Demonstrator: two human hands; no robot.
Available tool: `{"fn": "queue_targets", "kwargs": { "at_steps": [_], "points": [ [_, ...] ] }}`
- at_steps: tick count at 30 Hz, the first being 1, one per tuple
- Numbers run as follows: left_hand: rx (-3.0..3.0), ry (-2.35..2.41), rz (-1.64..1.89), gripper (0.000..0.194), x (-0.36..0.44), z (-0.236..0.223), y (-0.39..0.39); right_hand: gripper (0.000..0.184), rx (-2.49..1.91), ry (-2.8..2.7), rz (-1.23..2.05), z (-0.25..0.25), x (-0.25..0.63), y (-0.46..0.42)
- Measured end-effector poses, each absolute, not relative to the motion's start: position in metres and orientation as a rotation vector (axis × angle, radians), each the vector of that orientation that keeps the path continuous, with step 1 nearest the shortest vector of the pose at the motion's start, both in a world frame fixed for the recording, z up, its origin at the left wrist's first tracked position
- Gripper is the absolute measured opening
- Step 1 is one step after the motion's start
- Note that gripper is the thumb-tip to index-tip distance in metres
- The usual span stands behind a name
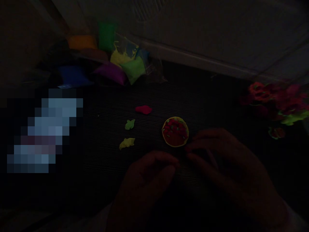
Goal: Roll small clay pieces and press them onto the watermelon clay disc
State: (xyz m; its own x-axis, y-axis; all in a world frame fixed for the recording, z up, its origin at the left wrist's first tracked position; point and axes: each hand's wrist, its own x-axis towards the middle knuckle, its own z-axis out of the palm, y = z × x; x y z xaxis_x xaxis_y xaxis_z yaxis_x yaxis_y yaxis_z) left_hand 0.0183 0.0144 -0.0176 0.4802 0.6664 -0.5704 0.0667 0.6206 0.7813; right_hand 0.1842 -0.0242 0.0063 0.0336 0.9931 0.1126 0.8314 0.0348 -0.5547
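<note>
The scene is very dark. A small round clay dish point(175, 144) with a yellow rim lies on the dark table, its brown inside topped with red pieces and pale green bits. Just right of it, my right hand point(231, 164) pinches a small red clay piece point(187, 149) between thumb and fingers, close to the rim. Below the dish is my left hand point(149, 177), fingers curled and thumb tip close to the index finger; anything between them is hidden. Left of the dish lie a red clay lump point(144, 110), a green lump point(129, 124) and a yellow lump point(127, 143).
Bags of coloured clay, among them a purple bag point(111, 72) and a blue bag point(74, 75), are heaped at the back left. A bright pixelated patch point(48, 129) covers the left side. Red and green clay shapes point(285, 100) stand at the right, near a small piece point(276, 132).
</note>
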Motion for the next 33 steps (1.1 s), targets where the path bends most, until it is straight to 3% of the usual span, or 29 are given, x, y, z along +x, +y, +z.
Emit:
{"fn": "queue_targets", "kwargs": {
  "at_steps": [9,33],
  "points": [
    [0.957,1.023,0.382,0.009,0.016,-0.018,0.016,0.01,-1.862,-1.862,0.333,-0.017,0.185,-0.002],
    [0.907,0.975,0.327,0.009,0.012,-0.017,0.015,0.01,-1.847,-1.97,0.148,-0.017,0.182,0.0]
  ]
}}
